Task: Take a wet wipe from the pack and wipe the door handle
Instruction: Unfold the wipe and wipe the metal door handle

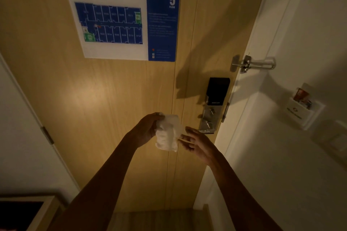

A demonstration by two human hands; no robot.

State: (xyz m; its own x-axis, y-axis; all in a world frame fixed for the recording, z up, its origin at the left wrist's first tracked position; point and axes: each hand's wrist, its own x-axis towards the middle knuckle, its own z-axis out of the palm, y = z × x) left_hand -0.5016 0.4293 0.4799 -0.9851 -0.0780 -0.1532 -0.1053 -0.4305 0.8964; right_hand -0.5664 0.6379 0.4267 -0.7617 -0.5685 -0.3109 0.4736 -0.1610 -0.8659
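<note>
A crumpled white wet wipe [168, 134] hangs in front of the wooden door [93, 90]. My left hand [148, 127] grips its upper left edge, and my right hand [197, 141] pinches its right edge with the fingertips. The electronic lock plate [210, 116], black on top and silver below, sits just right of the wipe, with small metal knobs on it. The lever of the door handle is hidden behind the wipe and my right hand. No pack of wipes is in view.
A metal swing latch [251, 64] bridges door and white frame above the lock. A fire escape plan [122, 20] is stuck on the door. A key card holder [302, 108] is on the right wall. A wooden cabinet corner [37, 210] is at the bottom left.
</note>
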